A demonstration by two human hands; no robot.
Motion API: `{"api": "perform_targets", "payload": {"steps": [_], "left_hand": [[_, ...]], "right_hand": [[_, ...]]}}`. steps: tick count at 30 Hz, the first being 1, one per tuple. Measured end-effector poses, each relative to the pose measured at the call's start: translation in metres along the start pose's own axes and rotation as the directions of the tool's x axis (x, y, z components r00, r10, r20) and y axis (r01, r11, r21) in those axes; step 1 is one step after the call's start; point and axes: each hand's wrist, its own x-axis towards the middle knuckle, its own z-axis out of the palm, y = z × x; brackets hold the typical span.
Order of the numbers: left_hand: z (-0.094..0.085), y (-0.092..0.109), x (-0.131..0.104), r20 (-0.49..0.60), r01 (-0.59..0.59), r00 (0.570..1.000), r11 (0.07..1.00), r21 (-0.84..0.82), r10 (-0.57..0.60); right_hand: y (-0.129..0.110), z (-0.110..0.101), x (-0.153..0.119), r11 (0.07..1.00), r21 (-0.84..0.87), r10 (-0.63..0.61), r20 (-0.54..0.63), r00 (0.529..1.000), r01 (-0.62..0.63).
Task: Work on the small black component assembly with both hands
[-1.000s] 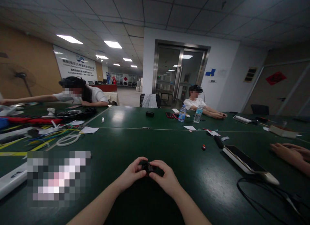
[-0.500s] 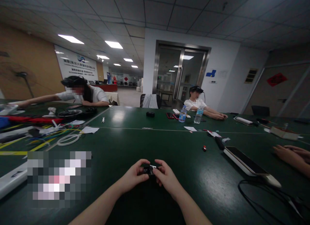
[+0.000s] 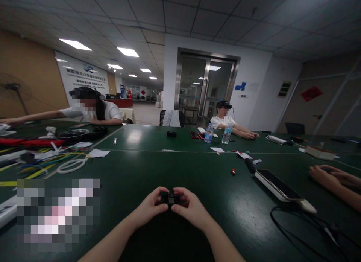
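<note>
Both hands meet at the near middle of the dark green table [image 3: 135, 179]. My left hand [image 3: 153, 204] is closed on one side of a small dark device [image 3: 171, 198], thumb below and fingertips above. My right hand [image 3: 187, 205] grips the opposite side in the same way. The device is black with a greenish part in its middle; its exact kind is too small to make out. A faint red spot shows by the right fingers.
A small red object [image 3: 233, 172] lies ahead to the right, near a white device with a dark screen [image 3: 279, 185] and black cables [image 3: 284, 222]. Bottles [image 3: 208, 133] stand farther back. Wires and a white coil [image 3: 72, 165] lie left. Another person's hands [image 3: 327, 175] are at right.
The device has been turned in my hands: its silvery part no longer shows and a greenish middle faces me. My right fingers have shifted along its side. The view has swung slightly right.
</note>
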Motion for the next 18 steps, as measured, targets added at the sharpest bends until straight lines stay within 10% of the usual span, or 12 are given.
{"api": "perform_targets", "payload": {"steps": [18], "left_hand": [[-0.0032, -0.0003, -0.0007, 0.018, -0.004, 1.0, 0.999, -0.054, 0.005]], "right_hand": [[-0.0009, 0.0057, 0.0007, 0.994, -0.102, -0.054, -0.046, 0.997, 0.049]]}}
